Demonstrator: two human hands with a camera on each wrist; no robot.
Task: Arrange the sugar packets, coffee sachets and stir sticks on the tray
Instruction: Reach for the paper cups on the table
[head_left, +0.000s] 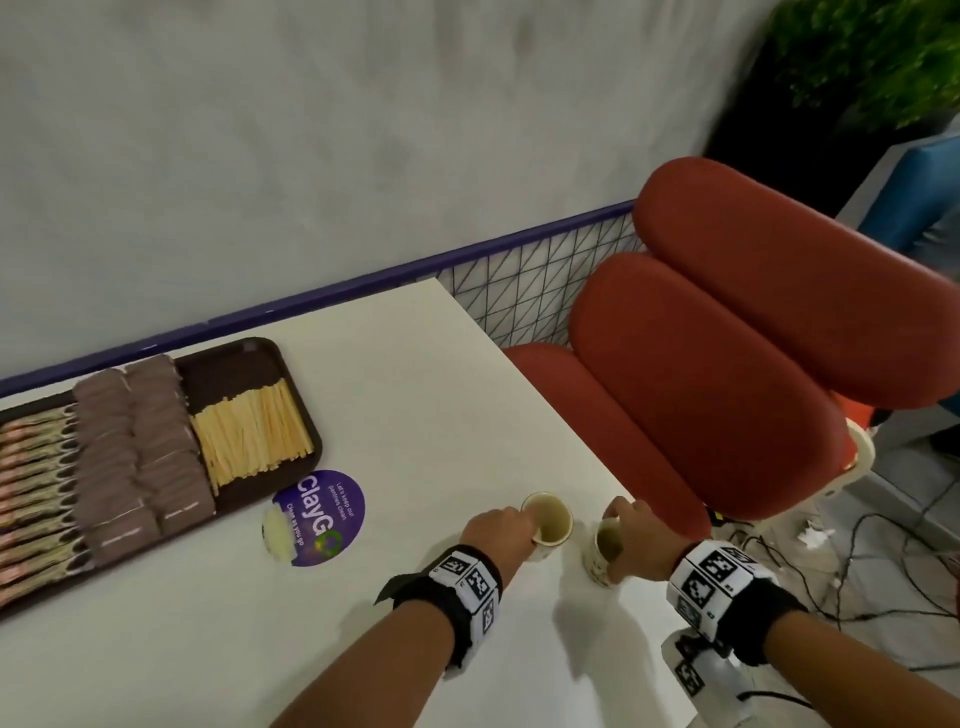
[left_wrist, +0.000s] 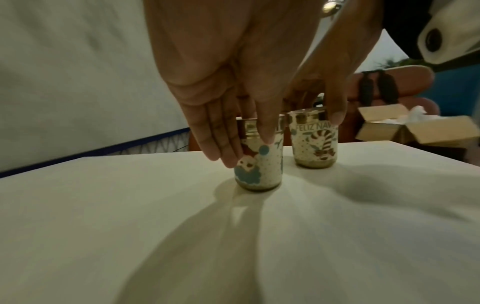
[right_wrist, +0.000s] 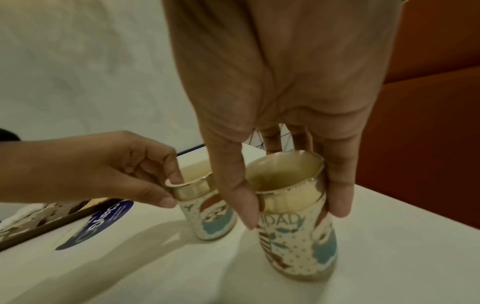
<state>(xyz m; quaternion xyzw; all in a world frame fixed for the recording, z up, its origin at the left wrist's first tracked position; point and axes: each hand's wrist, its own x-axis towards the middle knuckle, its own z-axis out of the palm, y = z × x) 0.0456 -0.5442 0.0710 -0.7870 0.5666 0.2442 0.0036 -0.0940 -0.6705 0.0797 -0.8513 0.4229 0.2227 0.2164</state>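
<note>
Head view
Tray: a dark brown tray lies at the left of the frame on the white table, against the purple rail.
Stir sticks: a pale bundle of stir sticks fills the tray's right end.
Coffee sachets: two rows of brown coffee sachets lie in the middle of the tray.
Sugar packets: patterned sugar packets fill the tray's left end, cut by the frame edge.
Sticker: a round purple sticker lies on the table just beside the tray's near right corner.
Left hand: the left hand, lower centre, grasps the rim of the left cup.
Right hand: the right hand wraps around the right cup; the two cups stand close, apart from the tray.
Chair: a red padded chair fills the right of the frame.

Left wrist view
Left hand: fingers reach down the side of the left cup, centre frame, thumb on its front.
Right cup: the right cup stands just to the right, a finger of the right hand on its rim.
Box: an open cardboard box sits at the right edge.

Right wrist view
Right hand: the right hand clasps the right cup near its gold rim between thumb and fingers.
Left hand: the left hand pinches the rim of the left cup.
Tray: a corner of the tray shows at lower left, beside the sticker.
</note>
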